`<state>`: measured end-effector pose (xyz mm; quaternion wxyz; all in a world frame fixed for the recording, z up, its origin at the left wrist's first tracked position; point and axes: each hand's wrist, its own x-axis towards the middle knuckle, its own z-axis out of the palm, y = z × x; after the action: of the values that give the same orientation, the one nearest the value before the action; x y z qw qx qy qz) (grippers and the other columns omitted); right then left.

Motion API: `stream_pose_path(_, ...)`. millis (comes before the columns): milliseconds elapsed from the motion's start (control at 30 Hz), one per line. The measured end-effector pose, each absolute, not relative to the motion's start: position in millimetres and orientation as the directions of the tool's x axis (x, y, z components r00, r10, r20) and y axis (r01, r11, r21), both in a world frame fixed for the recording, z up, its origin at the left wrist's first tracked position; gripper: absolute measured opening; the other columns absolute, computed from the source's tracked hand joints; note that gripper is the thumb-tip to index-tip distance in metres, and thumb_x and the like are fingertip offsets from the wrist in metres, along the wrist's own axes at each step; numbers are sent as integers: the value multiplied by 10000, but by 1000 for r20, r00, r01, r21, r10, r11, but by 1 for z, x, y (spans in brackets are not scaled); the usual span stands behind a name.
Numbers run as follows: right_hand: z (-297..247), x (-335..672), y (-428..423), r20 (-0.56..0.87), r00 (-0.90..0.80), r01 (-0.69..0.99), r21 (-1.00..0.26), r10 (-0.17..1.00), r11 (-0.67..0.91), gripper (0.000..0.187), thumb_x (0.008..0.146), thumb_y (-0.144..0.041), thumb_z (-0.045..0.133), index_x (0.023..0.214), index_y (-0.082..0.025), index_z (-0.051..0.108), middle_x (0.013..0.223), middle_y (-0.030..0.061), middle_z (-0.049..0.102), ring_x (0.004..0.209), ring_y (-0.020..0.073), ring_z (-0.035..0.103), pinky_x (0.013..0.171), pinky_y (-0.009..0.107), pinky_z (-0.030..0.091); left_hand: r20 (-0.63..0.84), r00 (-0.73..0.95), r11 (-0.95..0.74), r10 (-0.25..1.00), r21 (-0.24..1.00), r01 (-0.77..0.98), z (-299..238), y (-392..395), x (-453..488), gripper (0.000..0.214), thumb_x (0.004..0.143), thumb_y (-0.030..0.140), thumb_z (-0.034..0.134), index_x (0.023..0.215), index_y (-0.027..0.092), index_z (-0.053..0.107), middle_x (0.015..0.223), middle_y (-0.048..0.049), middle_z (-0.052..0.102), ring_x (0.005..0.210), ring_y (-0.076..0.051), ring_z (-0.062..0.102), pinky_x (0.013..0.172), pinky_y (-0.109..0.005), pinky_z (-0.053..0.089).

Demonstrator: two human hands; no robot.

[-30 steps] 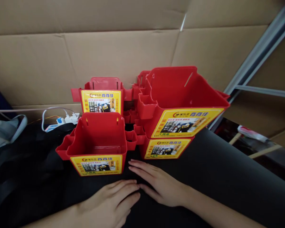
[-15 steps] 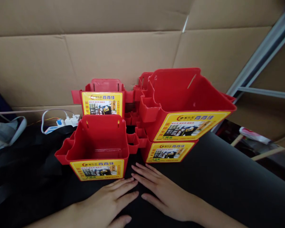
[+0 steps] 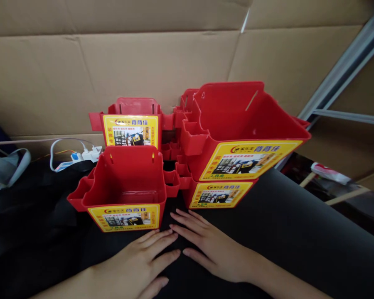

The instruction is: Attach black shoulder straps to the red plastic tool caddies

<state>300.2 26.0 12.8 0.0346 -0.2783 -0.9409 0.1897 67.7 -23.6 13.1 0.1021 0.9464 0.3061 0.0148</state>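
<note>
My left hand (image 3: 146, 259) lies flat on the black surface, fingers stretched out and holding nothing. Just beyond its fingertips stands a red plastic tool box (image 3: 96, 182) with a yellow label. My right hand (image 3: 210, 245) also rests flat and open, its fingertips close to those of the left. In front of it sits a lower red tool box (image 3: 190, 193), mostly hidden under a larger-looking red tool box (image 3: 230, 112) at the right. Another red tool box (image 3: 129, 108) stands behind the front left one, its lower part covered.
Cardboard (image 3: 158, 62) forms the wall behind the boxes. A white power strip (image 3: 75, 160) with plugs lies at the left beside crumpled black fabric (image 3: 34, 232). Metal shelf bars (image 3: 343, 74) rise at the right, past the edge of the black surface (image 3: 283, 224).
The camera view has shifted slightly, so the boxes appear a little higher and mostly farther left. Both hands stay flat in the same place by the boxes.
</note>
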Motion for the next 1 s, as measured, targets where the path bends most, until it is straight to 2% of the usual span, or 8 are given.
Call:
stream_pose_path(267, 11, 300, 26, -26, -845, 512, -330, 534, 793, 480, 940, -395, 324, 1385, -213, 341, 1474, 41, 244, 1371, 179, 184, 1126, 429, 195, 205, 741, -763, 639, 289, 578, 2, -30, 66, 521, 872, 356, 479, 1366, 240, 361, 1430, -78, 361, 1309, -273, 336, 1081, -469, 294)
stream_pose_path(533, 10, 300, 25, -8, -843, 513, -316, 538, 798, 470, 936, -386, 342, 1368, -205, 373, 1464, 48, 272, 1365, 182, 208, 1121, 431, 209, 198, 758, -775, 621, 298, 557, -2, -30, 63, 503, 878, 336, 467, 1359, 226, 368, 1428, -86, 362, 1313, -263, 331, 1082, -454, 297)
stream_pose_path(700, 10, 300, 25, 17, -844, 501, -336, 536, 798, 459, 931, -376, 363, 1360, -215, 389, 1457, 54, 293, 1360, 186, 225, 1118, 431, 219, 122, 815, -811, 566, 260, 524, 0, -25, 61, 525, 866, 282, 486, 1368, 208, 351, 1441, -105, 337, 1332, -246, 296, 1084, -418, 308)
stream_pose_path(1000, 12, 301, 25, 9, -844, 500, -347, 536, 794, 439, 924, -361, 381, 1323, -189, 444, 1433, 55, 351, 1353, 184, 245, 1120, 422, 230, 80, 824, -815, 560, 233, 531, 2, -24, 62, 543, 866, 293, 491, 1378, 208, 333, 1455, -110, 304, 1344, -245, 268, 1084, -435, 299)
